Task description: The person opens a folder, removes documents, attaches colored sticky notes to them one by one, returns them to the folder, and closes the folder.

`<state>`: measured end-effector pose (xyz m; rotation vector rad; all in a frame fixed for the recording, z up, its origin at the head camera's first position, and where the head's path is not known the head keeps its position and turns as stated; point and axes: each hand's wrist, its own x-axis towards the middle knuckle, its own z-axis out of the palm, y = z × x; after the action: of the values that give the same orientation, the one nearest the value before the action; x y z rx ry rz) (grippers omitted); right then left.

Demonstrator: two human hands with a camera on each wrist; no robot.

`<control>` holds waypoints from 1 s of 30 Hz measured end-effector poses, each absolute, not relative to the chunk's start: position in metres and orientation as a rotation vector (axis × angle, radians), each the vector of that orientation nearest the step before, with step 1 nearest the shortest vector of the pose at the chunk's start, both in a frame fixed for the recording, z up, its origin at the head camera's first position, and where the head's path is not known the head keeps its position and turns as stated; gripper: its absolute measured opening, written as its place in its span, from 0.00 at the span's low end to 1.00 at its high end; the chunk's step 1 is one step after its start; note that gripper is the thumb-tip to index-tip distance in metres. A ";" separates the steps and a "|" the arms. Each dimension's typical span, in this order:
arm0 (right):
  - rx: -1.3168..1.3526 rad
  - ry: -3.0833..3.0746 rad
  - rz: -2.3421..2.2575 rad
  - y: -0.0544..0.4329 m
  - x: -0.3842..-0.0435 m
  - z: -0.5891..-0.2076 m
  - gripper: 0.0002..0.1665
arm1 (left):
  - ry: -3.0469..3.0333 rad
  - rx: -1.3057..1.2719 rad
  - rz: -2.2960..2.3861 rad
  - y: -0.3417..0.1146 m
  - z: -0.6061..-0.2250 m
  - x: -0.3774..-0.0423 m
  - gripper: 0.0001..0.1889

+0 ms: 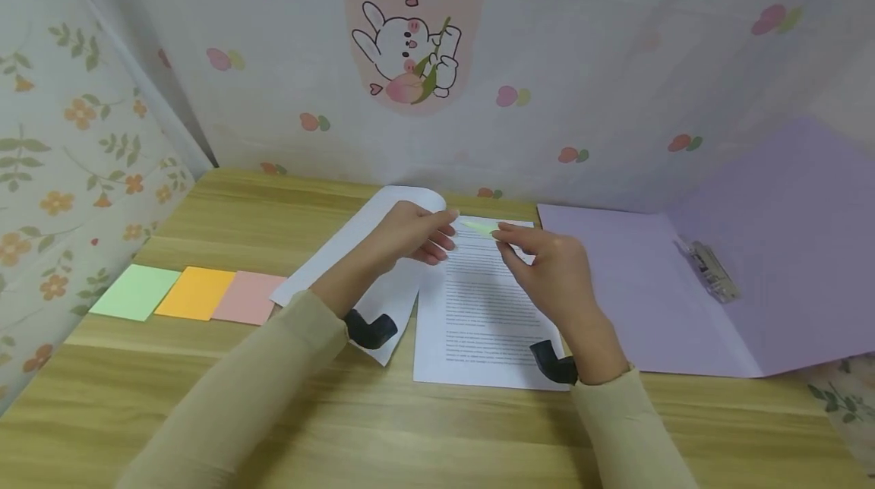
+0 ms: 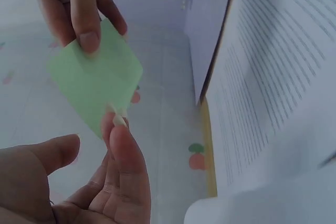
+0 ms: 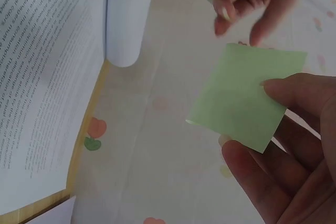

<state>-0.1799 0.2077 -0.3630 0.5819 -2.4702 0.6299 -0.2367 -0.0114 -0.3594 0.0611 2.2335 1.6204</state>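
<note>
1. Paper note (image 3: 247, 90), square and pale green, is held in the air above a printed page (image 1: 499, 307), pinched between the thumb and fingers of a person's right hand (image 1: 557, 269).
2. The left hand (image 1: 410, 231) reaches in close to the note, its thumb apart from its fingers and nothing in its grasp; whether a fingertip touches the paper, one cannot tell.
3. Under the left wrist, a white sheet (image 1: 396, 295) curls beside the printed page, whose lines of text face up on a wood-grain table (image 1: 451, 436).
4. To the right of the page, a purple folder (image 1: 615, 284) lies spread, one cover raised, with a metal clip (image 1: 711, 270) near its fold.
5. At left, a green pad (image 1: 137, 291), an orange pad (image 1: 194, 293) and a pink pad (image 1: 247, 297) lie side by side in a row.
6. Behind the table, a pale cloth (image 1: 615, 56) bears a cartoon rabbit (image 1: 403, 48).
</note>
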 end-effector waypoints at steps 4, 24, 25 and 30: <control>0.598 -2.518 0.533 0.203 -0.179 -0.365 0.13 | 2.178 0.023 1.674 -0.004 -0.360 -0.242 0.19; -0.022 -2.729 1.523 0.221 -0.210 -0.390 0.21 | 2.205 0.082 1.792 0.006 -0.391 -0.224 0.13; -0.040 -2.717 1.545 0.221 -0.211 -0.392 0.20 | 2.212 0.083 1.785 0.007 -0.391 -0.223 0.13; -0.031 -2.688 1.588 0.222 -0.215 -0.396 0.17 | 2.269 0.063 1.745 0.007 -0.393 -0.221 0.12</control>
<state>-0.2151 0.2222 -0.3957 -0.0306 -2.6881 1.5877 -0.2206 0.0072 -0.3926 0.0633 2.2690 1.7446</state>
